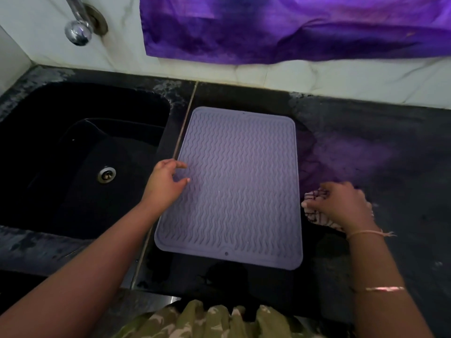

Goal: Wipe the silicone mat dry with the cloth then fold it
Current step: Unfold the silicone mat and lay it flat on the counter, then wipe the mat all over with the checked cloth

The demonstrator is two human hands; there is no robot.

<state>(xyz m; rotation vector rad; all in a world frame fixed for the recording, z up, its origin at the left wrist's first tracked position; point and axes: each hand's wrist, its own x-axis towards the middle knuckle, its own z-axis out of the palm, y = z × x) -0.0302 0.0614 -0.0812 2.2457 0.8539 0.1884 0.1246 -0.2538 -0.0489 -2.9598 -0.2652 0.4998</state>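
Dark counter [390, 142]: mat [239, 186] flat, left grip [166, 181] loose-fingered at its L edge, right grip [341, 206] clutching cloth [314, 215] by R edge.

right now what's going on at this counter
A person is working at a dark counter beside a sink. The silicone mat lies flat and unfolded on the counter. The left hand is at the mat's left edge, fingers loosely spread over it. The right hand grips a bunched patterned cloth on the counter just right of the mat. The mat is not yet folded.
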